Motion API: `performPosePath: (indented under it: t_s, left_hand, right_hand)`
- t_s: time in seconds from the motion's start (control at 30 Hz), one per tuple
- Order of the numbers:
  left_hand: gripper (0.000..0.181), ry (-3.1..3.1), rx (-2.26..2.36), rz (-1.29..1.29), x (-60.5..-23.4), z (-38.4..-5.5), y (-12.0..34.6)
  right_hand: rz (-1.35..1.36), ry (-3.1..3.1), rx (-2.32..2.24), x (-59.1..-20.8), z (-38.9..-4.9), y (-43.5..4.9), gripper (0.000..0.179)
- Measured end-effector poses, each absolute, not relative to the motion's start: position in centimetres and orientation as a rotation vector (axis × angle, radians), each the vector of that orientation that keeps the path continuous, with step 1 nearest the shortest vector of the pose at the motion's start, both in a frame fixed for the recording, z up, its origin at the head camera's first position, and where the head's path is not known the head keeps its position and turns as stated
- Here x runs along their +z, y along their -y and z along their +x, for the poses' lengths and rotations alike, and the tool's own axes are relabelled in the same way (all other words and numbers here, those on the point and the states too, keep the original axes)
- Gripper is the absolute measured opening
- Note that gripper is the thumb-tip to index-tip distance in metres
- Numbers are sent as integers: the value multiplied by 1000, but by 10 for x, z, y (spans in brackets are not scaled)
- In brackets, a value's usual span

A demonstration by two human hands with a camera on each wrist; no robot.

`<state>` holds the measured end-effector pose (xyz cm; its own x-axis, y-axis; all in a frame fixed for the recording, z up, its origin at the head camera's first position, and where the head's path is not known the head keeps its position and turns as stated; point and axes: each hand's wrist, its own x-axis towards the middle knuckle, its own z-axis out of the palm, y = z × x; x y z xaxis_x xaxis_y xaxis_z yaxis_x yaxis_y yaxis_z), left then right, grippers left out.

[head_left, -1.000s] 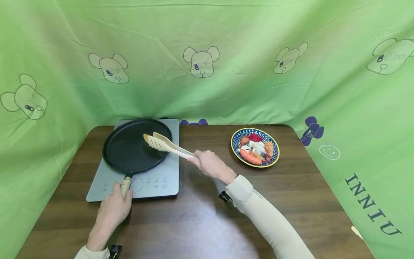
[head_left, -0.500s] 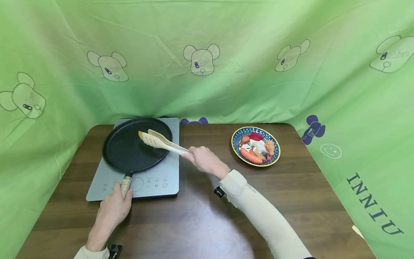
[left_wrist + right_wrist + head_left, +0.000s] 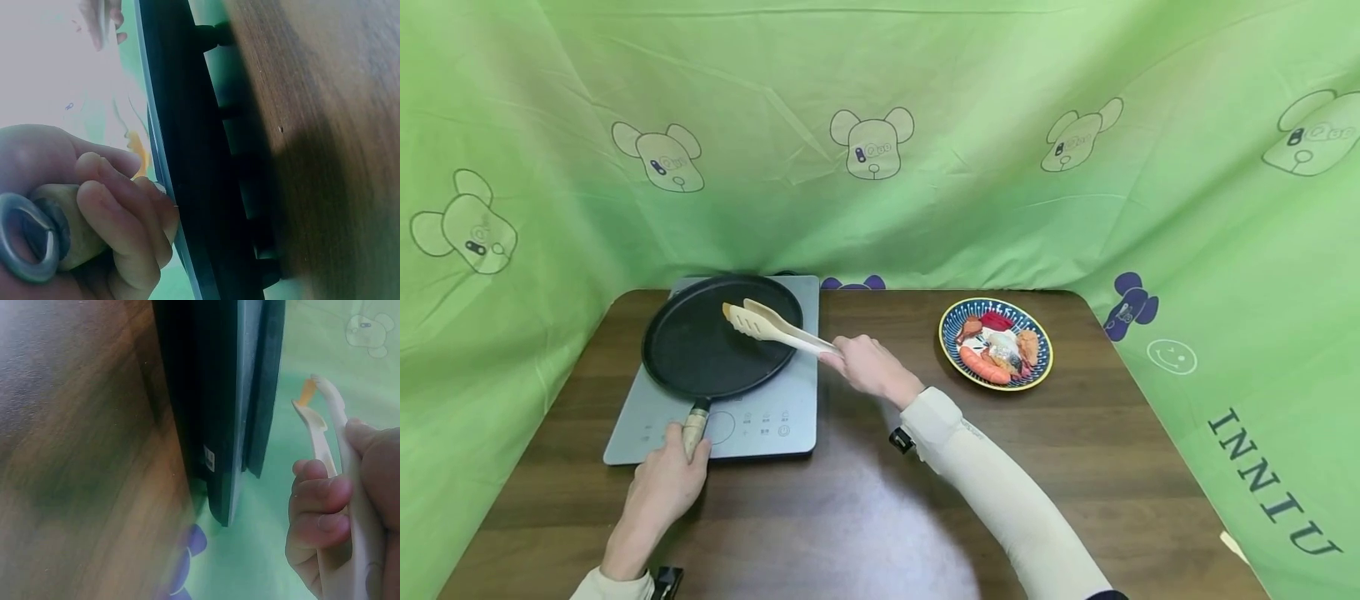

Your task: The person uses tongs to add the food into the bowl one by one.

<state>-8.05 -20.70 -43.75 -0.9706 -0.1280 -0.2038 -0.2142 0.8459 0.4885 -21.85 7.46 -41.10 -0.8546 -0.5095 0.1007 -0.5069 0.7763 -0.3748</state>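
Observation:
My left hand (image 3: pixel 666 479) grips the wooden-looking handle (image 3: pixel 695 429) of a flat black frying pan (image 3: pixel 700 350). In the left wrist view, its fingers (image 3: pixel 125 231) curl round the handle's end, where a metal ring (image 3: pixel 28 240) hangs. My right hand (image 3: pixel 874 367) holds cream-coloured tongs (image 3: pixel 775 327), their heads over the pan. Between the tong tips is a small orange piece (image 3: pixel 306 392), too small to name. From the right wrist view, the thumb and fingers squeeze the two arms of the tongs close together.
The pan sits on a grey induction cooktop (image 3: pixel 745 442) with printed controls. Right of it on the wooden table (image 3: pixel 865 467) stands a blue patterned plate (image 3: pixel 947 342) with a sausage (image 3: pixel 985 365) and other food pieces. A green printed cloth (image 3: pixel 880 225) hangs behind and at the sides.
My right hand has moved left with the tongs, bringing their tips further over the pan, mostly in the first half second. The left hand stays on the handle.

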Motion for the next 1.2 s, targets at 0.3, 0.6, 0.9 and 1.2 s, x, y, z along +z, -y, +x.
performPosePath:
  t_s: [0.3,0.6,0.9,1.2]
  left_hand:
    - [54,-2846,778,-266,-437,-83,206]
    - [56,-2840,778,-279,-438,-83,207]
    - [57,-2833,784,-267,-440,-81,208]
    - [56,-2839,779,-282,-439,-82,207]
  right_hand:
    - [-816,-2960,-528,-404,-227,-61,36]
    - [-795,-2941,-490,-398,-234,-46,38]
    - [-770,-2926,-443,-396,-242,-31,39]
    - [-790,-2938,-388,-392,-253,-23,41]
